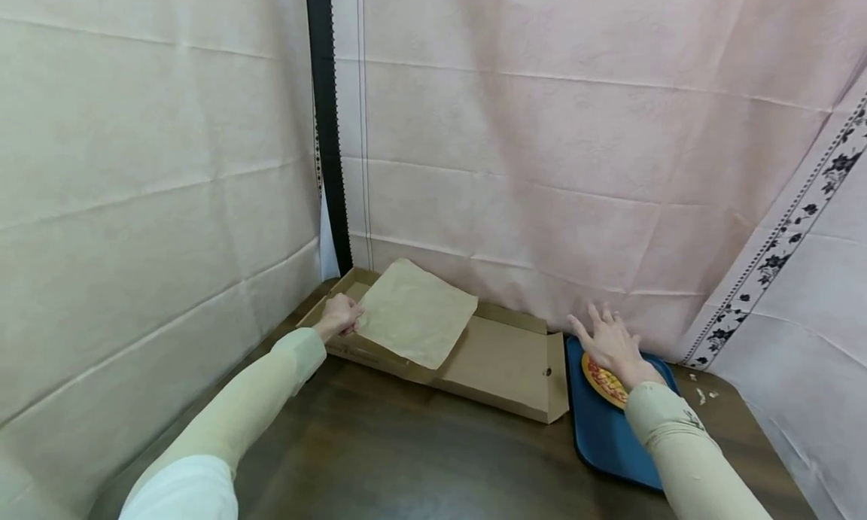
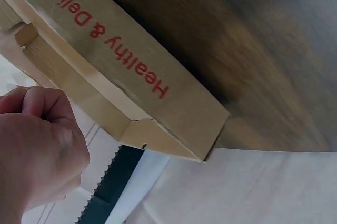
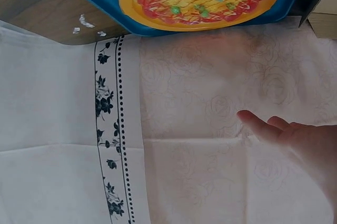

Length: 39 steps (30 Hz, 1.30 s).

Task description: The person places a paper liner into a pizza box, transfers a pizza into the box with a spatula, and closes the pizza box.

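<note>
Across the near right of the surface (image 1: 379,452), I have a blue tray (image 1: 609,456) carrying a round pizza (image 1: 605,382). Above the tray's far part is the right hand (image 1: 612,347), fingers spread apart and holding nothing. Just left of the tray lies an opened cardboard box (image 1: 504,362); its right half shows bare board, while I cannot see all of the left half. Over that left half slants a brown paper sheet (image 1: 416,313), its left edge pinched in the curled fingers of the left hand (image 1: 341,314). I judge the step in hand to be laying the sheet into the box; that seems to call for lowering it flat within the walls. Behind hangs a pale curtain (image 1: 576,166).
</note>
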{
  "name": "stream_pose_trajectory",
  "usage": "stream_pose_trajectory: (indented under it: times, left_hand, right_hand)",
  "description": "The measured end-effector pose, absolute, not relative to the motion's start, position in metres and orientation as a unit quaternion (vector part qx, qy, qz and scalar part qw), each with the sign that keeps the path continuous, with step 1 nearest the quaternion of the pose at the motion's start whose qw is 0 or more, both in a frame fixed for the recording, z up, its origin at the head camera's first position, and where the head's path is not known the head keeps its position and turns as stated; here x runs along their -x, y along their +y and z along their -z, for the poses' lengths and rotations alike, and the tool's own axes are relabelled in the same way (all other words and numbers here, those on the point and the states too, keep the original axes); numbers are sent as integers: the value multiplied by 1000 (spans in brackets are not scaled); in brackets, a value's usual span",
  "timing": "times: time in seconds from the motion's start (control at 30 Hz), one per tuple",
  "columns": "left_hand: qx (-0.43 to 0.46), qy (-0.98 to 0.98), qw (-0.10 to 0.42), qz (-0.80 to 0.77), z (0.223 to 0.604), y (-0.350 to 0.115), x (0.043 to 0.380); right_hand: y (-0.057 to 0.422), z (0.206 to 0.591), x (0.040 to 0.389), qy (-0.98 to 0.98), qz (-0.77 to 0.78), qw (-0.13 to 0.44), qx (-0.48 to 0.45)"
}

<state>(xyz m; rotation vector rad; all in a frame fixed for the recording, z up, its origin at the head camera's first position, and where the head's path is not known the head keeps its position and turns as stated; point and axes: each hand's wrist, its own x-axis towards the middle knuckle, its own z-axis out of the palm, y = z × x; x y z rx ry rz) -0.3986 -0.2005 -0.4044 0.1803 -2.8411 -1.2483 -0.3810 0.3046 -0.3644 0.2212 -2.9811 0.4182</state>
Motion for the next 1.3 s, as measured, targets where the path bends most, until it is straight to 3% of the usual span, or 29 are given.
stream_pose_trajectory:
  times: [1.3]
  left_hand:
    - [-89, -919, 47, 382, 400, -242, 408]
  right_hand:
    - [295, 360, 373, -986, -134, 76, -69]
